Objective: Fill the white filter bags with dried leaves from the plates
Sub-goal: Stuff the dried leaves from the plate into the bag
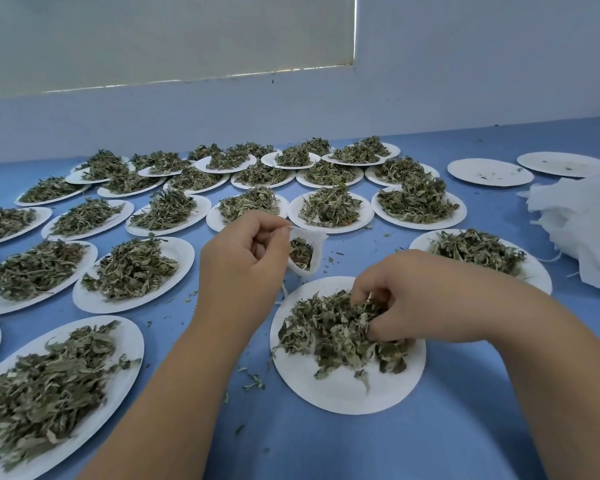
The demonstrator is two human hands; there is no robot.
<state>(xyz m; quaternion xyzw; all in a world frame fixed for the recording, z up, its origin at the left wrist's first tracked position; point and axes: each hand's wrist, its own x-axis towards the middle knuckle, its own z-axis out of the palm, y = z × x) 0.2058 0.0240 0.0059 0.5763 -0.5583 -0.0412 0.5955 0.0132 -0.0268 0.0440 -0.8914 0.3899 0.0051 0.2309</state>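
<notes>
Most of the frame's lower half is a blue bench (326, 452) that ends at a pale wall (465, 81) across the top. White plates (182, 252) heaped with leaves fill its left and centre in close rows, rims nearly touching; two almost bare plates (489, 172) lie at upper right. A loose pile of filter bags (582, 223) sits at the right edge. Open bench shows only at the bottom centre and lower right, speckled with leaf scraps.

The nearest plate (343, 393) lies centre-right, its dried leaves (326, 337) pushed to the far half. The right hand (420, 299) rests on it, fingers curled into the leaves, gathering a pinch. Just left and above, the left hand (238, 261) pinches the rim of one filter bag (307, 252), which hangs open and partly filled over the plate's far edge.
</notes>
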